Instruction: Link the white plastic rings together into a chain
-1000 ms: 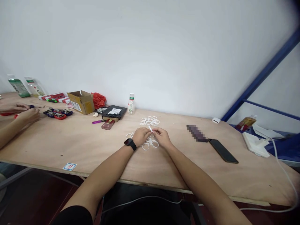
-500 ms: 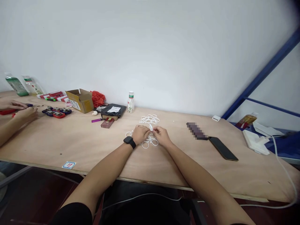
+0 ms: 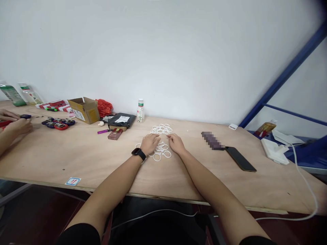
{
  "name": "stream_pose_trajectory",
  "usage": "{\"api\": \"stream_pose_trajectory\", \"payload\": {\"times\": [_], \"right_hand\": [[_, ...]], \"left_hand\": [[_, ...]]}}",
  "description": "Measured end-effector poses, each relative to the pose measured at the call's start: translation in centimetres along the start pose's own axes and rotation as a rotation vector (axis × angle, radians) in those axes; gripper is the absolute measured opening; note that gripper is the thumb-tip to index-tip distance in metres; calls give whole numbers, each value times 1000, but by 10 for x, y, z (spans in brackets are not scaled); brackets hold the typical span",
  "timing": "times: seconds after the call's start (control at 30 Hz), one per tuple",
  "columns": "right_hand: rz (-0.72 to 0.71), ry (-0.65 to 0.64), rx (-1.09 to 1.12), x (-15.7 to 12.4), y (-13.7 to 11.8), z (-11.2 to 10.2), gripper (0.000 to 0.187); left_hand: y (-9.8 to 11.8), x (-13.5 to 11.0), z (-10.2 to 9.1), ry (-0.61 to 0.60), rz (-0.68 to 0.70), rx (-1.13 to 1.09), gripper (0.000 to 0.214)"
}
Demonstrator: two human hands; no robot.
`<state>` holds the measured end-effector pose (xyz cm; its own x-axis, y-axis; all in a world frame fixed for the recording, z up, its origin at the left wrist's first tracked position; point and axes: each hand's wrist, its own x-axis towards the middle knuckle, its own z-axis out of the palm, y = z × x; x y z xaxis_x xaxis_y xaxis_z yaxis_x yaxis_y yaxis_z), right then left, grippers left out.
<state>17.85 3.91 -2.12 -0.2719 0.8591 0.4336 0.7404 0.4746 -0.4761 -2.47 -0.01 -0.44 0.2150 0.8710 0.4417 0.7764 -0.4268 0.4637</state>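
Note:
My left hand (image 3: 150, 144), with a black watch on its wrist, hovers over the left part of the near group of white plastic rings (image 3: 157, 157) and hides some of them. Its fingers reach forward, loosely apart, and no ring shows in them. Right of that group is my right hand (image 3: 176, 143), its fingers half bent towards the left hand, likewise with nothing visible in them. A second cluster of white rings (image 3: 161, 129) lies just beyond my fingertips. Several rings overlap in both groups.
On the left stand a bottle (image 3: 140, 110), a black parcel (image 3: 122, 119), a dark red box (image 3: 115, 133) and an open carton (image 3: 84, 110). A co-worker's hands (image 3: 20, 126) are near red and blue items (image 3: 58, 123). Right lies a phone (image 3: 240, 159); a white cable (image 3: 306, 180) hangs beyond.
My hands have drawn apart, and the white ring they held upright between them is out of my fingers. The view has shifted slightly right.

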Motion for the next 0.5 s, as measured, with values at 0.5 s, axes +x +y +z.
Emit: {"api": "stream_pose_trajectory", "payload": {"times": [0.5], "right_hand": [[174, -49, -195, 13, 0, 9, 19]], "left_hand": [[16, -7, -5, -257, 94, 60, 32]]}}
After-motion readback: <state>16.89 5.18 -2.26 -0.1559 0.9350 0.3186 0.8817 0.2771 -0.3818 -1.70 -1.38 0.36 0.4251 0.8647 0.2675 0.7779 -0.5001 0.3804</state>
